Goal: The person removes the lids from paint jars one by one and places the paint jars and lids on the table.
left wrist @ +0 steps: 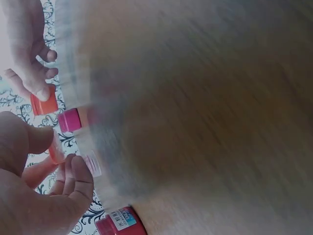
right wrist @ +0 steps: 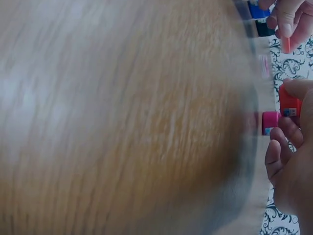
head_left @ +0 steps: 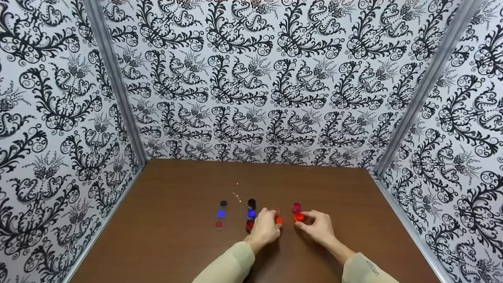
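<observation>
My left hand (head_left: 264, 228) pinches a thin orange lid (left wrist: 56, 147) between thumb and fingers, low over the table. Just right of it, my right hand (head_left: 320, 227) grips a small orange paint pot (right wrist: 289, 102) by its sides. Behind that pot stands a magenta pot (head_left: 296, 206), also seen in both wrist views. A clear pinkish lid (left wrist: 92, 163) lies beyond the left fingers. Left of my left hand runs a column of pots: black (head_left: 251, 203), blue (head_left: 251, 214) and dark red (head_left: 249, 225), the last partly hidden by the hand.
Farther left on the brown table (head_left: 177, 236) lie a black lid (head_left: 223, 203), a blue lid (head_left: 221, 214) and a red lid (head_left: 219, 225). Small light specks (head_left: 237, 195) show behind the pots. Patterned walls (head_left: 251, 78) enclose the back and sides.
</observation>
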The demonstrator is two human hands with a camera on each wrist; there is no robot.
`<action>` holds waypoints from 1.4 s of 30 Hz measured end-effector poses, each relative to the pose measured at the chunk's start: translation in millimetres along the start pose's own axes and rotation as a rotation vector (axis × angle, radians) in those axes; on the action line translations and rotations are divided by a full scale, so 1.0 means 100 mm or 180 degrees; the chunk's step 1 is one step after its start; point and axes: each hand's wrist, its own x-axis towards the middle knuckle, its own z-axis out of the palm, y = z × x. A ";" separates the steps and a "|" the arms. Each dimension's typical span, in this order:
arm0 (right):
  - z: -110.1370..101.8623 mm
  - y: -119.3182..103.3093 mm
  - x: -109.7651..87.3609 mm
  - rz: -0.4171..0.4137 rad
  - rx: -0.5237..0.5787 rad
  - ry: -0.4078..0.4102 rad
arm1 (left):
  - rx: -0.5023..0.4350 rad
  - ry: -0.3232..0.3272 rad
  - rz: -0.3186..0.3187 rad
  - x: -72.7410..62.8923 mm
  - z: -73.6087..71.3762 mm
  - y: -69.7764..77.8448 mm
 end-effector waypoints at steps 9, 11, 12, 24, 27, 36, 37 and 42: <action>0.00 0.06 -0.01 0.0117 -0.0173 -0.0110 | 0.0404 -0.0253 -0.0126 0.03 0.07 -0.01; 0.00 0.06 -0.02 0.0124 -0.0194 -0.0106 | 0.0440 -0.0237 -0.0161 0.03 0.09 -0.01; 0.00 0.06 -0.02 0.0128 -0.0208 -0.0103 | 0.0469 -0.0223 -0.0165 0.03 0.11 -0.02; 0.02 0.05 -0.04 0.0180 -0.0292 -0.0138 | 0.0709 -0.0021 -0.0155 0.02 0.17 -0.02; 0.02 0.06 -0.05 0.0168 -0.0320 -0.0155 | 0.0772 0.0060 -0.0120 0.04 0.22 -0.02; 0.01 0.06 -0.05 0.0207 -0.0405 -0.0185 | 0.0824 0.0109 -0.0159 0.07 0.31 -0.05; 0.01 0.06 -0.05 0.0223 -0.0402 -0.0194 | 0.0820 0.0110 -0.0168 0.08 0.32 -0.06; 0.00 0.05 -0.06 0.0282 -0.0421 -0.0263 | 0.0788 0.0091 -0.0209 0.09 0.36 -0.07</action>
